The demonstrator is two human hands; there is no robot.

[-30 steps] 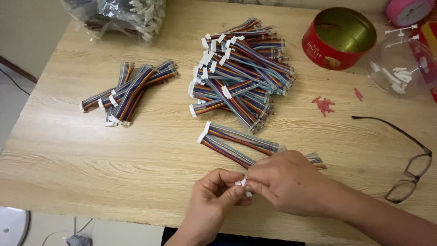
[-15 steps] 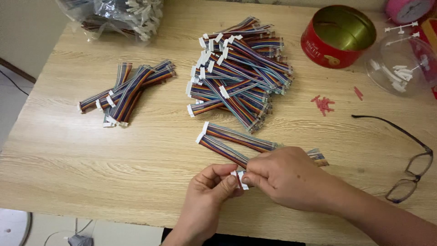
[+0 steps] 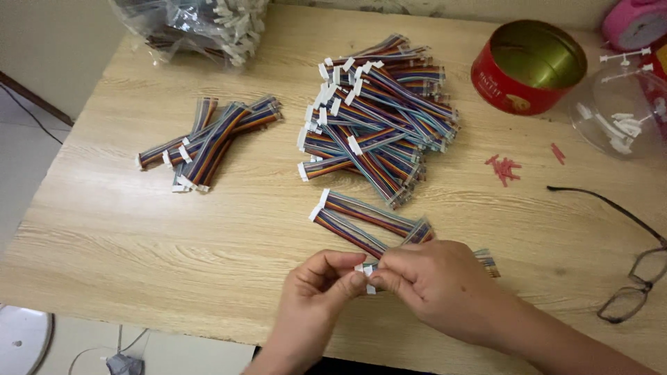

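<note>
Near the table's front edge my left hand [image 3: 321,281] and my right hand [image 3: 432,280] meet on one multicoloured ribbon cable [image 3: 486,260]. Both pinch its white connector end between the fingertips, and its far end pokes out to the right of my right hand. Two more ribbon cables [image 3: 361,217] lie side by side just above my hands. Further back sits a large heap of the same cables [image 3: 375,118]. A smaller bundle of cables [image 3: 208,139] lies to the left.
A clear bag of cables [image 3: 201,28] lies at the back left. At the back right stand an open red round tin [image 3: 528,66] and a clear plastic container [image 3: 622,114]. Small red bits [image 3: 506,168] and black glasses [image 3: 636,267] lie right.
My hands have shifted slightly on the cable's white connector end, with the left fingers closing more tightly on it. Everything else on the table is as before.
</note>
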